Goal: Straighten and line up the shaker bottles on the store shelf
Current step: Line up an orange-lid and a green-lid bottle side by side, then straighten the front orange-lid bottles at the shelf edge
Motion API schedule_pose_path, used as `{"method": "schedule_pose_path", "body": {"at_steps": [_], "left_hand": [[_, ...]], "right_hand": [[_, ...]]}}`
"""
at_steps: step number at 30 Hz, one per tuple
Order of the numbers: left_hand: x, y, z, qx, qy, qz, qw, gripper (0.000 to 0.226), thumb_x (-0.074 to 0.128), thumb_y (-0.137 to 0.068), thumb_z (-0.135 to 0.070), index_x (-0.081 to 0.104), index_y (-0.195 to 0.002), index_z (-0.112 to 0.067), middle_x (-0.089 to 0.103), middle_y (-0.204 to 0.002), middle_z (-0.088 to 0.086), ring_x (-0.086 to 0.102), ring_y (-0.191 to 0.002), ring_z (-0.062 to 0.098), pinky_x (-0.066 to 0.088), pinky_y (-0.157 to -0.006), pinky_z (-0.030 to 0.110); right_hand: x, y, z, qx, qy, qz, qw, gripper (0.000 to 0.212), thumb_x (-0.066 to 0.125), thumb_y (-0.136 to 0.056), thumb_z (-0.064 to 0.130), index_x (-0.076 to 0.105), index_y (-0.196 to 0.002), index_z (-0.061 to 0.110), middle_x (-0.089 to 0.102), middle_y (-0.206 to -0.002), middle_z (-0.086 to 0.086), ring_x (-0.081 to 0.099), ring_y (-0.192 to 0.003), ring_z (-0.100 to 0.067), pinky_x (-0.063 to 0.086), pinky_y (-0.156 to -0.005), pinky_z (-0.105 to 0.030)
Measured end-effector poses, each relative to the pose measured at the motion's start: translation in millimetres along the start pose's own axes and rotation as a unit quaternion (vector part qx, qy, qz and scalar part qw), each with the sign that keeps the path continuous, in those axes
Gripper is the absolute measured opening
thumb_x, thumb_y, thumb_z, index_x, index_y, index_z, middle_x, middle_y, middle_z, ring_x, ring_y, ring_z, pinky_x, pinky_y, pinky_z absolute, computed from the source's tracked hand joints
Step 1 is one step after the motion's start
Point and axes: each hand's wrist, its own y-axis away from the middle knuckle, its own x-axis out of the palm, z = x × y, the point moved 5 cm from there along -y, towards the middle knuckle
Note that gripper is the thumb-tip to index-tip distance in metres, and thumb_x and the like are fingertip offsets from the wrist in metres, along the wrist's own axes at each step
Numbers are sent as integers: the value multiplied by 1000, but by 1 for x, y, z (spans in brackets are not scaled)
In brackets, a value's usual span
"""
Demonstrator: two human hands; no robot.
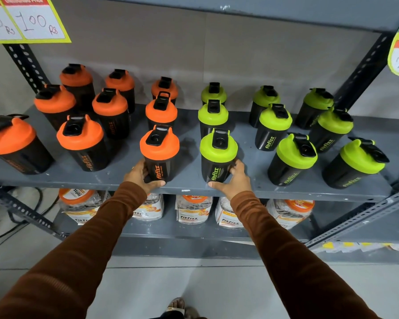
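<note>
Black shaker bottles stand in rows on a grey metal shelf (189,183); those on the left half have orange lids, those on the right half green lids. My left hand (139,177) grips the base of the front orange-lidded bottle (160,153) near the shelf's front edge. My right hand (234,178) grips the base of the front green-lidded bottle (218,155) beside it. Both bottles stand upright, logos facing me. Behind each runs a column of two more bottles. The far-left orange bottle (12,143) and far-right green bottle (357,162) sit further forward than their rows.
Slotted uprights (359,72) frame the shelf on both sides. Price cards (25,18) hang from the shelf above. The lower shelf holds several clear jars (194,209) with orange lids. Cables lie on the floor at the left.
</note>
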Motion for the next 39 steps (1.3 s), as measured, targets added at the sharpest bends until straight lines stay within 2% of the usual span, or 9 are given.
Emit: {"method": "schedule_pose_path", "body": {"at_steps": [8, 11, 15, 19, 23, 27, 31, 34, 39], "left_hand": [[1, -1, 6, 20, 7, 4, 1000, 83, 81, -60, -6, 36, -130, -14, 48, -135, 12, 45, -123, 29, 35, -105, 47], [-3, 9, 9, 44, 3, -55, 998, 80, 82, -61, -12, 39, -128, -10, 49, -133, 15, 47, -119, 29, 36, -102, 40], [-11, 38, 15, 129, -99, -166, 973, 52, 73, -73, -17, 49, -117, 0, 55, -121, 23, 52, -109, 35, 39, -94, 39], [-37, 51, 25, 192, -126, -195, 954, 28, 64, -80, -7, 56, -105, 3, 60, -111, 25, 57, -102, 39, 43, -91, 44], [-103, 53, 42, 176, -101, -267, 942, 24, 54, -79, -7, 56, -99, 7, 60, -100, 31, 58, -92, 44, 45, -86, 48], [-175, 48, 71, 140, -104, -312, 934, 24, 54, -76, -3, 56, -97, 10, 58, -98, 33, 57, -89, 46, 39, -84, 36], [-228, 37, 103, 99, -69, -332, 935, 27, 64, -76, 1, 53, -98, 12, 56, -96, 34, 56, -87, 46, 45, -84, 45], [-256, 29, 121, 60, -31, -344, 937, 38, 77, -66, -1, 51, -92, 7, 52, -84, 18, 53, -77, 29, 38, -74, 16], [-276, 1, 137, 0, 21, -251, 968, 86, 88, -51, -11, 39, -120, 4, 49, -121, 21, 49, -108, 28, 41, -94, 37]], "right_hand": [[-2, 13, 6, -33, 26, -38, 998, 101, 87, -56, 9, 26, -137, 5, 44, -138, -18, 42, -127, -31, 34, -106, -36], [-1, 29, 9, -66, 34, -110, 991, 83, 87, -56, 10, 40, -125, 3, 45, -127, -19, 45, -118, -29, 36, -101, -30], [19, 64, 22, -141, 77, -194, 968, 47, 79, -67, 12, 52, -104, 1, 52, -109, -21, 44, -106, -33, 32, -90, -29], [87, 101, 67, -331, 97, -122, 930, 15, 70, -71, 5, 61, -82, 0, 62, -82, -21, 47, -86, -22, 40, -78, -32], [167, 113, 121, -386, 65, -17, 920, 4, 68, -73, 2, 64, -75, 1, 65, -71, -17, 61, -69, -32, 44, -72, -30], [231, 97, 154, -280, -25, 4, 960, 36, 72, -70, 2, 58, -103, -2, 58, -104, -22, 57, -98, -38, 45, -91, -41], [273, 67, 152, -125, -95, -54, 986, 80, 84, -55, 3, 40, -122, -5, 41, -124, -25, 39, -121, -39, 29, -108, -40], [296, 52, 147, -75, -106, -41, 991, 107, 86, -51, 3, 22, -136, 2, 32, -139, -22, 32, -132, -35, 26, -113, -46], [304, 42, 148, -43, -50, -62, 996, 112, 87, -51, 11, 17, -139, 10, 43, -137, -20, 44, -126, -33, 35, -109, -44]]}}
